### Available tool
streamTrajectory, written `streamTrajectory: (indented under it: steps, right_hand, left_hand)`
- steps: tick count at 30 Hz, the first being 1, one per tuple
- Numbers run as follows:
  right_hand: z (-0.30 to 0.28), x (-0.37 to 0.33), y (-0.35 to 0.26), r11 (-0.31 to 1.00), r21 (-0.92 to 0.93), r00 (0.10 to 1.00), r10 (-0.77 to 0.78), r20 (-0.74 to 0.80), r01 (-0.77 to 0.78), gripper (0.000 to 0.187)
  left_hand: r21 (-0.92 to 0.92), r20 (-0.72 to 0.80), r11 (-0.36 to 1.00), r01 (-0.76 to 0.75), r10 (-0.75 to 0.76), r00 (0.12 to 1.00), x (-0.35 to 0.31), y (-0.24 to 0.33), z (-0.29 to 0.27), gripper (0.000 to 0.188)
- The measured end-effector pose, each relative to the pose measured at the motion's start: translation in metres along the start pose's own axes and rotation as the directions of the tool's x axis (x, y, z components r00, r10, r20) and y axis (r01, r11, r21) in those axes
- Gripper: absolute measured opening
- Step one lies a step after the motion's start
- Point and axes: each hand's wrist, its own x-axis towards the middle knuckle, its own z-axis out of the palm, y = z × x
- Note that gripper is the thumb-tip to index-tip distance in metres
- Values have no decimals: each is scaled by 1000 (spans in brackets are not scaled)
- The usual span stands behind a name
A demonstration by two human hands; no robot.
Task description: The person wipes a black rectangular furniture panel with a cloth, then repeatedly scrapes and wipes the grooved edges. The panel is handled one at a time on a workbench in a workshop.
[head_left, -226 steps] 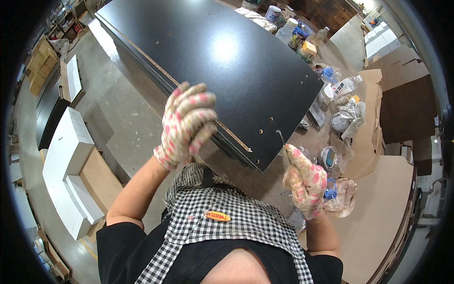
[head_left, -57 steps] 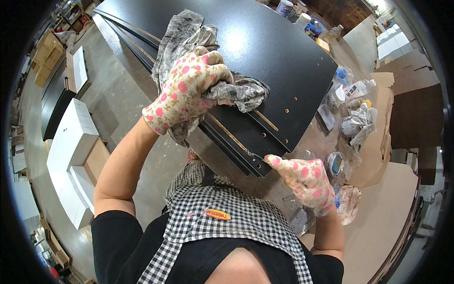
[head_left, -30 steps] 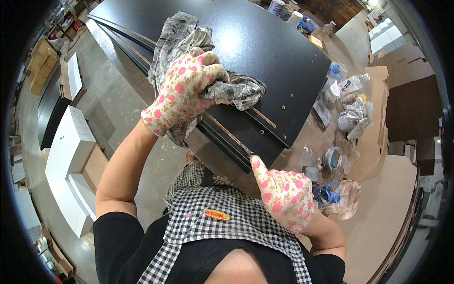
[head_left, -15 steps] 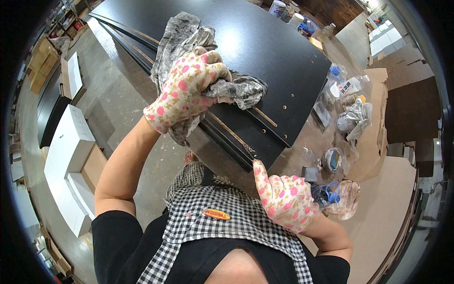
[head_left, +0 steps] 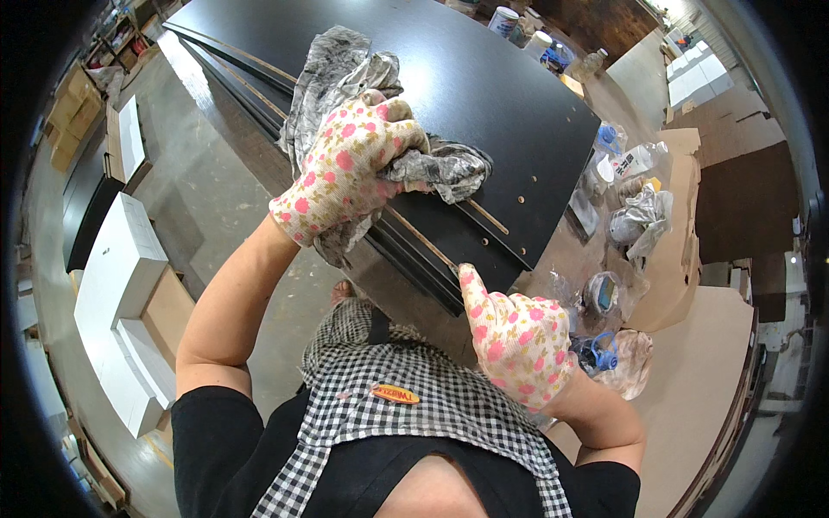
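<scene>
My left hand [head_left: 350, 164], in a white glove with pink flowers, is closed around a crumpled grey-and-black stained rag [head_left: 324, 73]. Part of the rag sticks out past the fingers and rests on a glossy black panel [head_left: 518, 129], near its front edge. My right hand [head_left: 522, 345] wears a matching glove. One finger reaches out, its tip at the end of a narrow brown strip [head_left: 421, 237] along a black panel edge. The other fingers are curled in, and the palm side is hidden. Several black panels lie stacked, with small holes near the right end.
Clear plastic bottles [head_left: 643, 160], bags and crumpled wrapping lie right of the panels, beside torn cardboard [head_left: 678, 224]. White tubs [head_left: 503, 21] stand at the far right. White boxed panels [head_left: 117, 259] lie on the floor at left. A brown board [head_left: 691, 380] is at near right.
My right hand's outstretched finger has moved up a little along the brown strip's end. My left hand with the rag has shifted slightly right.
</scene>
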Motion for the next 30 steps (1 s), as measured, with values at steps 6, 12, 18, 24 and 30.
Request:
streamTrajectory:
  steps: [6,12,18,24,30]
  right_hand:
    - [1,-1,-2,1000,-8,999,20,26,-19,60]
    - [10,0,3,992,116,991,59,-118,-45,64]
    - [15,-7,-1,988,128,990,97,-103,-84,64]
    - [12,-9,-2,997,62,998,55,-35,-53,63]
    - [12,-12,-1,998,55,1000,11,-14,-11,64]
  left_hand:
    - [25,-10,999,-33,33,999,0,-2,0,31]
    - [45,-5,998,-32,32,999,-1,-2,-1,31]
    - [0,-27,1000,-25,25,999,0,-1,0,31]
    - [13,45,1000,-16,16,999,-1,-6,0,40]
    - [3,4,999,-40,40,999,-2,-6,1,37]
